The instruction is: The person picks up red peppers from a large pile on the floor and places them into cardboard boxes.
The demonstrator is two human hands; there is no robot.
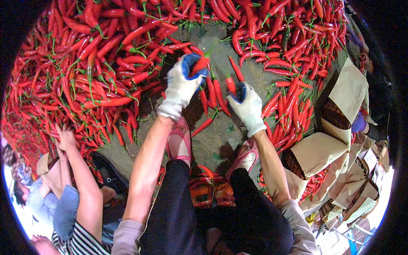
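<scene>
My left hand (181, 84), in a white knit glove with a blue coated palm, grips a red chili pepper (199, 66); its green stem end is blurred. A matching glove covers my right hand (249, 105), which is closed around the base of a red chili (230, 84). Another chili (236, 69) rises just beyond these fingers; whether it is held too I cannot tell. Between the hands, several loose chilies (218, 92) lie on the grey ground (204, 140). A large heap of red chilies (105, 63) spreads beyond my left hand.
More chilies (287, 35) are piled at the far right, with a smaller pile (288, 111) beside my right wrist. Paper-lined crates (322, 153) stand to the right. On the left, another person's bare hand (66, 137) touches the heap. My pink shoes (180, 140) flank the loose chilies.
</scene>
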